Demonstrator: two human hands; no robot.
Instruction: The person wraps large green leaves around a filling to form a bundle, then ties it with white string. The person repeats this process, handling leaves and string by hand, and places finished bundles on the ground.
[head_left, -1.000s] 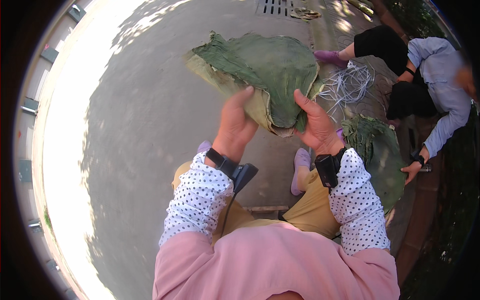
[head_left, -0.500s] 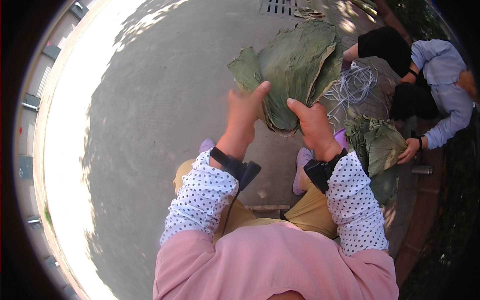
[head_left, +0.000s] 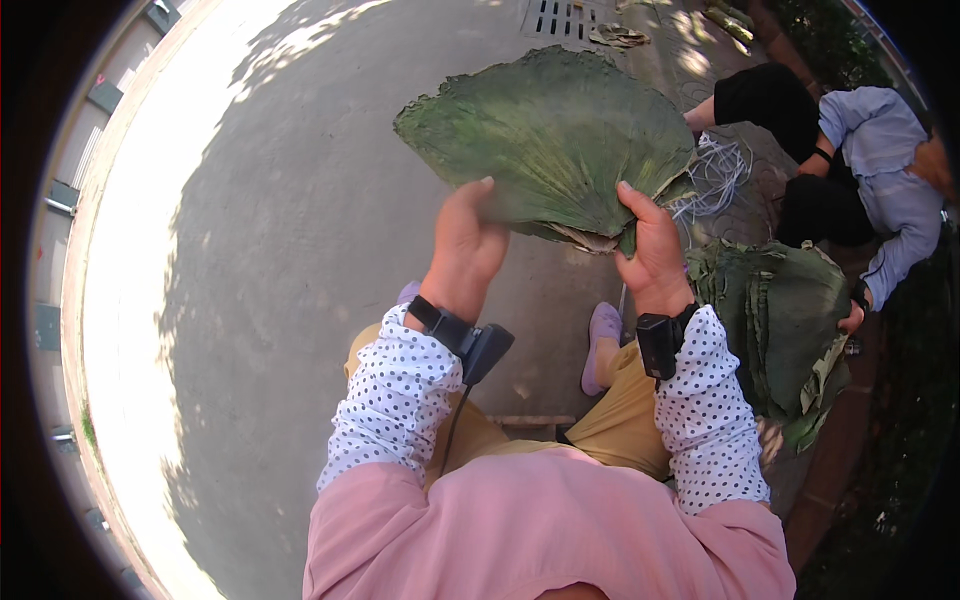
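Note:
A large dried green lotus leaf (head_left: 555,140), fanned out with its veins spreading from the near edge, is held up in front of me. Browner layers show under its near edge. My left hand (head_left: 467,245) grips the leaf at its near left side, thumb on top and fingers hidden beneath, slightly blurred. My right hand (head_left: 655,255) pinches the near right corner, with the thumb on the upper face. To the right of that hand lies a thick stack of similar lotus leaves (head_left: 775,320), partly folded over, touched at its far side by another person's hand (head_left: 852,318).
A person in a light blue shirt (head_left: 885,150) sits at the right beside the stack. White string (head_left: 715,180) lies tangled on the ground behind my leaf. Farther off are a drain grate (head_left: 562,18) and leaf scraps (head_left: 618,37). Grey pavement (head_left: 290,220) stretches left.
The folded leaf has been spread wide to the left, and my left hand has shifted slightly left and nearer. The other person's stack has opened out, their hand moving right and nearer.

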